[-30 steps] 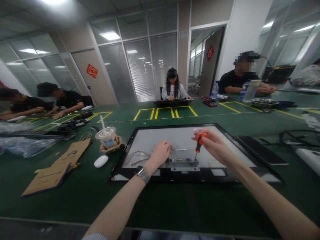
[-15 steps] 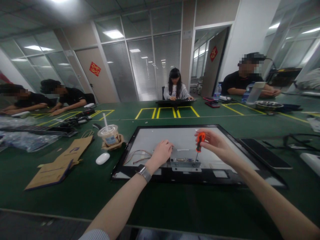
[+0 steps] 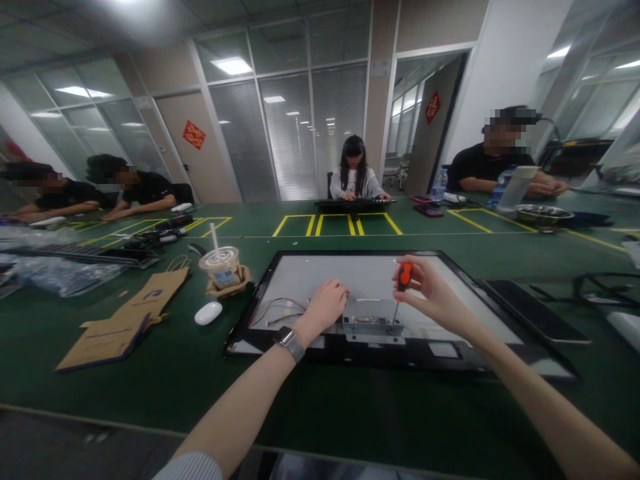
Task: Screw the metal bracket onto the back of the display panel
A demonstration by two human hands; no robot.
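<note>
My right hand (image 3: 427,290) is closed around the red and black handle of a screwdriver (image 3: 405,273). The screwdriver stands nearly upright, its thin shaft reaching down to the right end of a metal bracket (image 3: 373,333) with port connectors in it. At the bracket's left end rests my left hand (image 3: 327,305), its fingers loosely stretched over the edge and the thumb mostly hidden. Under both lies a flat display panel (image 3: 300,270), with a pale back and black frame. Thin wires (image 3: 280,310) run over the panel left of my wrist.
Left of the panel are a white mouse (image 3: 208,313), a drink cup with a straw (image 3: 223,270) and a brown paper bag (image 3: 125,320). A black phone-like slab (image 3: 535,310) lies to the right. Several people sit around the green table (image 3: 150,393).
The view has shifted slightly. My right fingers have changed their hold on the screwdriver handle, which is turned a little. My left hand stays at the bracket.
</note>
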